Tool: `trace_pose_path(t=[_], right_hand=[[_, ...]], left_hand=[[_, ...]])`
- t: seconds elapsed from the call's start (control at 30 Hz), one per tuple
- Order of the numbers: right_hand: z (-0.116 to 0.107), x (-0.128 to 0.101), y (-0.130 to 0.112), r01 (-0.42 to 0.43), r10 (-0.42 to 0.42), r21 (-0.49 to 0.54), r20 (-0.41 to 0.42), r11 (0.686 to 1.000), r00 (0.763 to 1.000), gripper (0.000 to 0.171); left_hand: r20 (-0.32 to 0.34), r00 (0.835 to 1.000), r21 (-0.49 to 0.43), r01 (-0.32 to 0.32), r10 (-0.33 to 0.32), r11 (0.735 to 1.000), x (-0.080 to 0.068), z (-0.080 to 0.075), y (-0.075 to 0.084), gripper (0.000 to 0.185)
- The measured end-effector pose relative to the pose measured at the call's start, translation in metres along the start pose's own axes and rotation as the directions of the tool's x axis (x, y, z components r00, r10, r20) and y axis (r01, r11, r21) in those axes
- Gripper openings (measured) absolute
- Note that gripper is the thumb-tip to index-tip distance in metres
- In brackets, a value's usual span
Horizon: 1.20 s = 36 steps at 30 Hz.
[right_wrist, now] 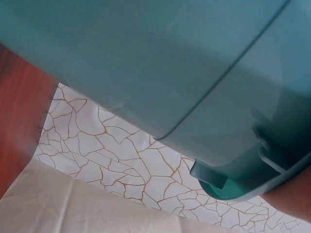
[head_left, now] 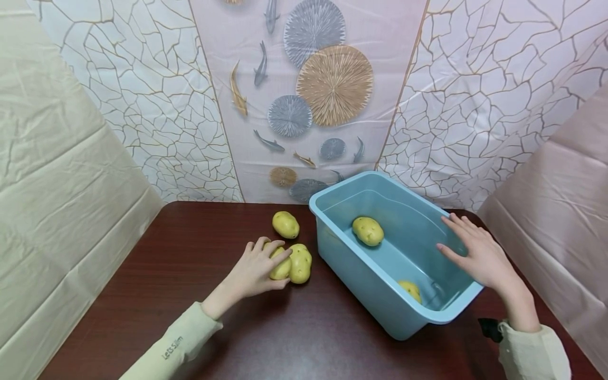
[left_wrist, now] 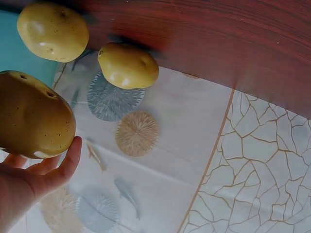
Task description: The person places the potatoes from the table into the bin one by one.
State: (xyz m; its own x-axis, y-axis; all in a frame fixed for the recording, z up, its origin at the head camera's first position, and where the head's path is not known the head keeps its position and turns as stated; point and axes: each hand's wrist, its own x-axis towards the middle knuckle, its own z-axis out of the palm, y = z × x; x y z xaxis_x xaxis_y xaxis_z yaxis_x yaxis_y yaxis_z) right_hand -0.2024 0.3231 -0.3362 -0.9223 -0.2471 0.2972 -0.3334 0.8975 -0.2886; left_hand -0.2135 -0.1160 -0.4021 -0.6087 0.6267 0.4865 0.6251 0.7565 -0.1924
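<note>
My left hand point(head_left: 258, 266) grips a yellow potato point(head_left: 280, 270), fingers over its top and thumb at its near side. In the left wrist view the held potato point(left_wrist: 36, 116) sits above the curled fingertips. Right against it in the head view lies a second potato point(head_left: 301, 264), and a third potato point(head_left: 285, 225) lies farther back. My right hand point(head_left: 480, 256) is at the right rim of a blue plastic bin point(head_left: 361, 285), its fingers spread and fairly straight over the opening. Inside the bin are a potato point(head_left: 368, 231) toward the back and another potato point(head_left: 410, 291), partly hidden by the near wall.
The dark red-brown table point(head_left: 199, 253) ends at a patterned cloth backdrop point(head_left: 294, 158). Pale cloth walls point(head_left: 62, 184) close in both sides. The bin stands at an angle on the right, its outer wall point(right_wrist: 146, 58) filling much of the right wrist view.
</note>
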Motion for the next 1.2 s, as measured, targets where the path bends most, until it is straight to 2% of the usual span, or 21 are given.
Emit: trace_pose_path(t=[0.6,1.2], right_hand=[[0.000,0.000,0.000,-0.006,0.006,0.014,0.010,1.000,1.000,0.066],[-0.001,0.000,0.000,0.004,-0.004,0.010,0.004,1.000,1.000,0.066]], left_hand=[[0.013,0.999,0.003,-0.038,0.038,0.999,0.005,-0.005,0.007,0.056],[-0.059,0.994,0.004,-0.090,0.090,0.996,0.016,-0.015,0.013,0.056]])
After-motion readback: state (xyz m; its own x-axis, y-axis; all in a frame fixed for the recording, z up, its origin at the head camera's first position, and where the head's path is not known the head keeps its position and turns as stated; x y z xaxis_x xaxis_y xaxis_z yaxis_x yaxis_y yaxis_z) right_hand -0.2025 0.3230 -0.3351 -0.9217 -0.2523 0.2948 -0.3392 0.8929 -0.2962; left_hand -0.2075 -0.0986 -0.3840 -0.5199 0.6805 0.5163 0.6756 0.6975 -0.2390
